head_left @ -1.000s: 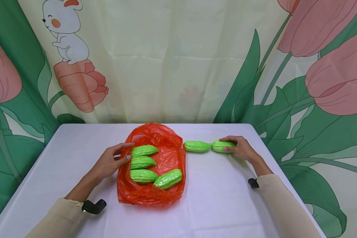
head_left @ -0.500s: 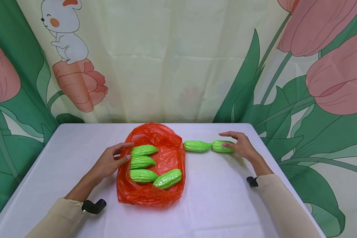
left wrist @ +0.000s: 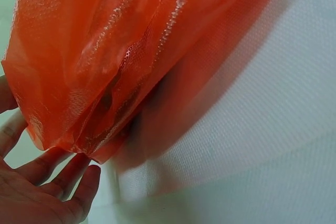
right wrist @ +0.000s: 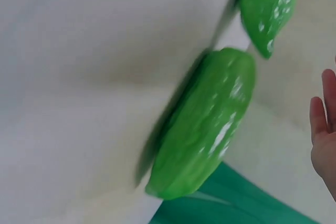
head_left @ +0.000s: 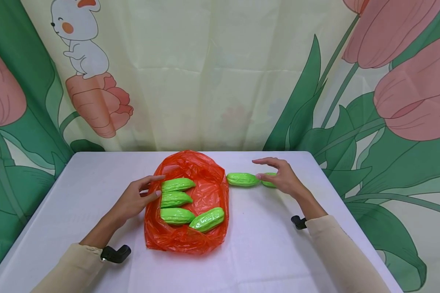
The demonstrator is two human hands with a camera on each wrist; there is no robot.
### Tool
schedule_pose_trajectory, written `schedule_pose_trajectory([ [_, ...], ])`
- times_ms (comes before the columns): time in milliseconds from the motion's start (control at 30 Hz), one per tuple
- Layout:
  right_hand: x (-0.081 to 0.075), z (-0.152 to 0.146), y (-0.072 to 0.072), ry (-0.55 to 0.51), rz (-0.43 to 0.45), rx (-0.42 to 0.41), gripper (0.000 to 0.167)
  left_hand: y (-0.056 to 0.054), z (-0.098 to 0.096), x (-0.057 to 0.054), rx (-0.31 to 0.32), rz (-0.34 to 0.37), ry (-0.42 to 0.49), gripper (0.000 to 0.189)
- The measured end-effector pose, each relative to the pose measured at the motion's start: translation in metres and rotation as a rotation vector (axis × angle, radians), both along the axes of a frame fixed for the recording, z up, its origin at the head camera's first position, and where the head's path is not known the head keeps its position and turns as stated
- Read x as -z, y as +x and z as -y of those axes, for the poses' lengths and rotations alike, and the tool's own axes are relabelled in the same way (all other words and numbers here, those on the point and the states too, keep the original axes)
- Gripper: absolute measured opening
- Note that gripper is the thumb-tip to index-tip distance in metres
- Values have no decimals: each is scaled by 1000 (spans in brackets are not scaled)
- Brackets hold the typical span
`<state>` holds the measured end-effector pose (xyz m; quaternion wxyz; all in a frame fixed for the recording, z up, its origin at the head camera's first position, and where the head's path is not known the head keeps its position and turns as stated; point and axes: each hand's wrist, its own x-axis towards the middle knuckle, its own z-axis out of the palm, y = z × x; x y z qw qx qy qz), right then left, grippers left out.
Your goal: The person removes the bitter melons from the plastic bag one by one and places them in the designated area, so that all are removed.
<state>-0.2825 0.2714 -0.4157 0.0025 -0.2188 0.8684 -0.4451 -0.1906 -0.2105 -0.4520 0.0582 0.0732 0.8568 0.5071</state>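
In the head view, my left hand (head_left: 132, 201) touches the left side of a red plastic bag (head_left: 212, 175), its thumb and index finger over the rim. From the left wrist view, its relaxed fingers (left wrist: 84, 192) lie against the outside of the bag. Several glossy green bitter melons, one of them a slanted bitter melon (head_left: 207, 219), lie inside the open-mouthed bag. My right hand (head_left: 286, 179) hovers with fingers spread and nothing in them, partly covering a bitter melon (right wrist: 202, 124). Left of that melon lies another bitter melon (head_left: 242, 179), end to end with it beside the bag.
A white cloth covers the table (head_left: 264, 252). Behind it hangs a printed curtain (head_left: 205, 81) with tulips and a rabbit. A black wrist camera (head_left: 116, 254) sits on the left wrist, another black camera (head_left: 298, 222) on the right.
My right hand has let go of the right-hand bitter melon, lifted, and moved left above it. Both outside melons stay in place. The left hand has not visibly moved.
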Motion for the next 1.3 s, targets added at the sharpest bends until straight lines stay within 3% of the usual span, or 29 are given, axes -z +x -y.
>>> schedule_pose_trajectory([
  [733, 4, 80, 44, -66, 65, -318, 57, -1, -4, -3, -15, 16, -12, 52],
  [1300, 21, 125, 69, 77, 28, -488, 57, 0, -6, -5, -22, 20, -22, 52],
])
